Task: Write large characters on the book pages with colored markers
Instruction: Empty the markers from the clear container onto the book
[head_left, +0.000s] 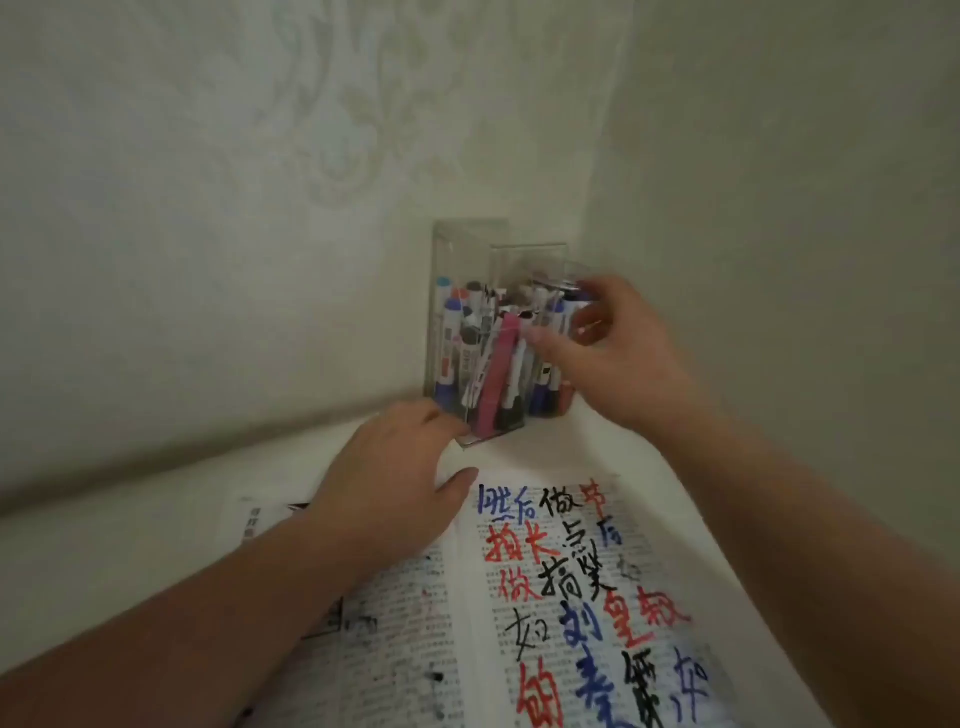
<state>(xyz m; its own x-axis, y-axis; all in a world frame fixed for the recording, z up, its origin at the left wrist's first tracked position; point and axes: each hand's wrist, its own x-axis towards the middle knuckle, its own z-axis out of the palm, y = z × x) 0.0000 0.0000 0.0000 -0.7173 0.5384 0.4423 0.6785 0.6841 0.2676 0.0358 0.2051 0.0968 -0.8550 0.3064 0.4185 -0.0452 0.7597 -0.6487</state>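
Two bare forearms come in from the lower edge, one on each side of an open book that lies on a white counter. The book's right page is crowded with large characters in three colours: red, blue and black. Its left page shows mostly small print with a few dark blots. To the left of the book the counter runs bare up to the wall.

The left hand lies palm down over the top of the left page. Its fingers are relaxed, the tips just beside the foot of a clear holder, and it holds nothing.

The right hand is at the holder's right side, thumb and fingers curled toward the rim. Blur hides whether it grips anything.

The holder stands tight in the corner where two pale walls meet. At least three stepped compartments are packed with markers, too blurred to count; one pink piece stands out.
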